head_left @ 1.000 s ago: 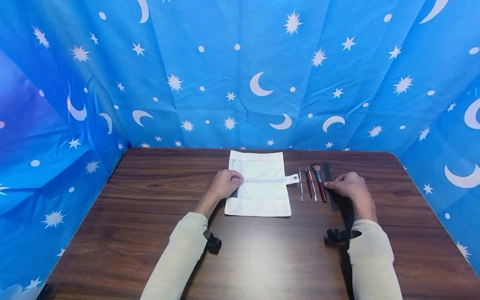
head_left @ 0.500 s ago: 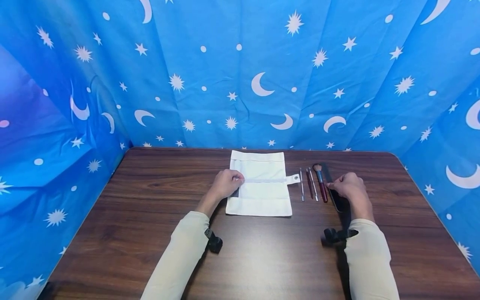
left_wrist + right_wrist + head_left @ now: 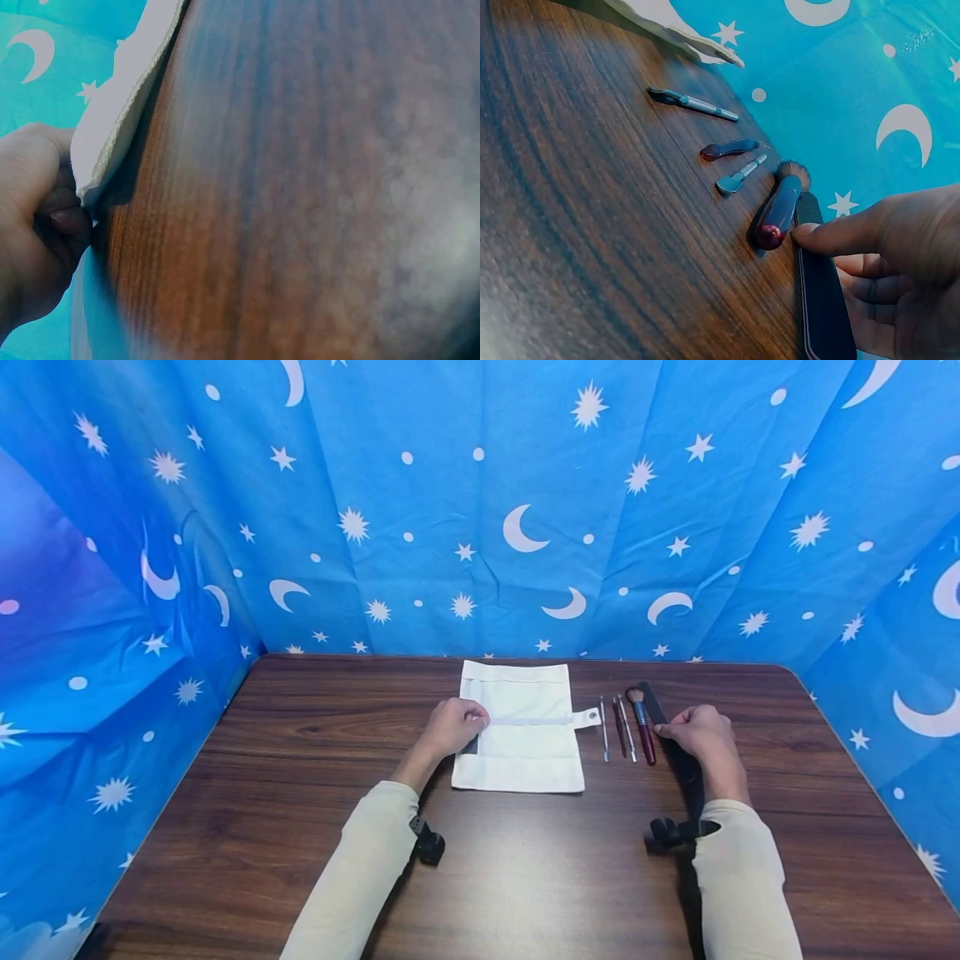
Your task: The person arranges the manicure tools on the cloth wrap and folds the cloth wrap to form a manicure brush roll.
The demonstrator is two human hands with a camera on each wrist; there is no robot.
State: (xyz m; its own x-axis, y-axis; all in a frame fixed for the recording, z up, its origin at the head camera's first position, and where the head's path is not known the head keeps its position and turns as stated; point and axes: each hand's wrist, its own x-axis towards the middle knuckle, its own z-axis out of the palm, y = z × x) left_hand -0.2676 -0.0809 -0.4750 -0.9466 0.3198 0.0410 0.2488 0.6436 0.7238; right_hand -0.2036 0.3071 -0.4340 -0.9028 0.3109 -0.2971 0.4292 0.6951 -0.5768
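Note:
A white fabric tool pouch [image 3: 525, 756] lies unfolded near the back of the table. My left hand [image 3: 453, 727] pinches its left edge; in the left wrist view, curled fingers meet the raised cloth [image 3: 112, 127]. To the right, my right hand [image 3: 701, 731] pinches a flat black nail file [image 3: 821, 292] between thumb and fingers, and the file slants under the hand. Just left of it lies a makeup brush [image 3: 642, 731] with a dark red handle. Beside that are two thin silver tools, one of them a metal tool [image 3: 603, 735], and a small dark red tool [image 3: 618, 731].
A snap strap [image 3: 587, 718] sticks out of the pouch toward the loose tools. The brown wooden table [image 3: 525, 868] ends at a blue curtain [image 3: 450, 510] with moons and stars. Wrist cameras [image 3: 427, 843] are strapped over both pale sleeves.
The nail file has turned from nearly straight to a steeper slant, its near end swinging right under my right hand. My left hand keeps its place on the pouch.

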